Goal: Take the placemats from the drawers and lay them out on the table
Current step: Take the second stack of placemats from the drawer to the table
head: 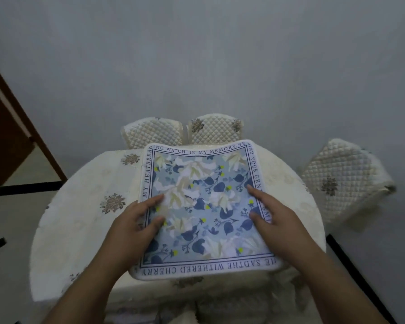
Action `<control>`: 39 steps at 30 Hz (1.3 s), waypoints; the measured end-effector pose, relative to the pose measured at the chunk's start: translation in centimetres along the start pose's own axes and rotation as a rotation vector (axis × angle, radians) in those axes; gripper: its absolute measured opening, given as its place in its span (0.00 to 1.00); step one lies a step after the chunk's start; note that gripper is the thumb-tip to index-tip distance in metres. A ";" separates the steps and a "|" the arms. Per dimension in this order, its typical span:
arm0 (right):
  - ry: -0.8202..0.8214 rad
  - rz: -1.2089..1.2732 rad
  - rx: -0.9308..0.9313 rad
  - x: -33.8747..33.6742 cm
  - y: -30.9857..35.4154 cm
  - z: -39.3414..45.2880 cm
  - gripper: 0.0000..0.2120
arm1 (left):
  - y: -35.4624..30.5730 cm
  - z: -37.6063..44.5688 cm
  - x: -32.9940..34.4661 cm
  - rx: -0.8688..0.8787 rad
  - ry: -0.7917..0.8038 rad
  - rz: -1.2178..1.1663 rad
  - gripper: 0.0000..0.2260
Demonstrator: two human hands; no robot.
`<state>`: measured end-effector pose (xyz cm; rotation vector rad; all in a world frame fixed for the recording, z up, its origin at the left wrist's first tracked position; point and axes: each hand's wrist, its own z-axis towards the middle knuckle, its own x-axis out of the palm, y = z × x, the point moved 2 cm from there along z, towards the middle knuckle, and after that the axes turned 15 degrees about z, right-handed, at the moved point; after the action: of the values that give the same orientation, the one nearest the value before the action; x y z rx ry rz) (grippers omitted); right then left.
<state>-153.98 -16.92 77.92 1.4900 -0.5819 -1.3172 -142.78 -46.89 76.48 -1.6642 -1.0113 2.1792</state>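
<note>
From the head camera, looking down, there is a round table [75, 206] with a cream cloth that has little flower patches on it. A blue flowery placemat [201, 206] with words around its edge is over the middle of the table. It looks almost square, and it runs a bit longer going away from the person than from side to side. The left hand [136, 220] is on the left edge of the mat, and the right hand [274, 218] is on the right edge. Both hands are mostly open, with fingers spread over the top of the mat. I cannot tell if the thumbs are tucked under the edges, so the hands may be holding it or just pressing it flat. The near edge of the mat looks a little lifted off the cloth, and the far edge reaches toward the two padded chairs [185, 132] behind the table. One more chair [344, 181] sits on the right. The mat is right between the hands, so both hands are just as close to it. I think the next thing is to let it lie flat and smooth it, then go get another mat. No drawers show here.
</note>
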 end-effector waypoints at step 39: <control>0.775 -0.010 -0.470 33.2 22.2 -31.6 0.28 | 16.5 -56.1 -23.3 -0.675 -0.711 0.090 0.19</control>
<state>-109.63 -41.84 79.76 1.4472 0.2257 -0.7112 -79.93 -50.27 76.94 -1.1039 -2.0717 2.7551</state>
